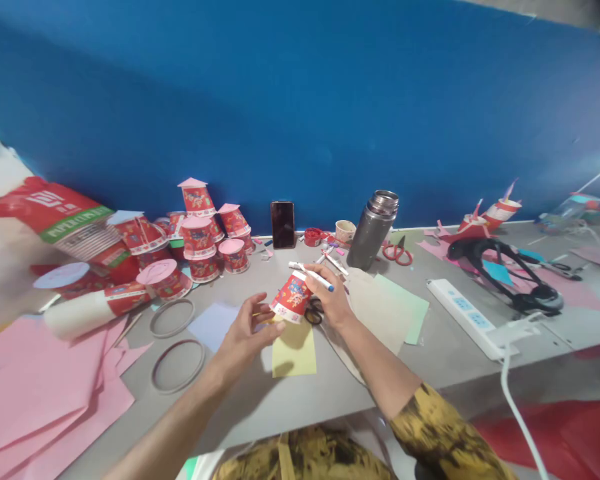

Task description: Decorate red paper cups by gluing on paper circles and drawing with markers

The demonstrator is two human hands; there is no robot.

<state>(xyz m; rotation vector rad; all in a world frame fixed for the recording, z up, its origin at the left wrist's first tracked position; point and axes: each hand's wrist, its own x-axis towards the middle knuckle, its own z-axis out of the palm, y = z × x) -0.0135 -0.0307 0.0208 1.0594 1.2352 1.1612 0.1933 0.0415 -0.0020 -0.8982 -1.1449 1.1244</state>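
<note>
A red printed paper cup (291, 298) is upside down and slightly tilted above a yellow paper sheet (294, 353). My right hand (331, 297) grips it from the right side and also holds a white marker pen with a blue tip (313, 277) across its top. To the left of the cup is my left hand (253, 327), fingers apart and curved, its thumb close to the lower rim; whether it touches the cup I cannot tell. Black-handled scissors (313, 312) lie behind the right hand, partly hidden.
Several red cups with pink paper tops (199, 237) stand stacked at left, beside a cup package (75, 220). A phone (283, 225) leans on the blue wall. Behind my right hand stands a grey bottle (373, 230). A power strip (467, 317) and headset (510, 277) lie at right.
</note>
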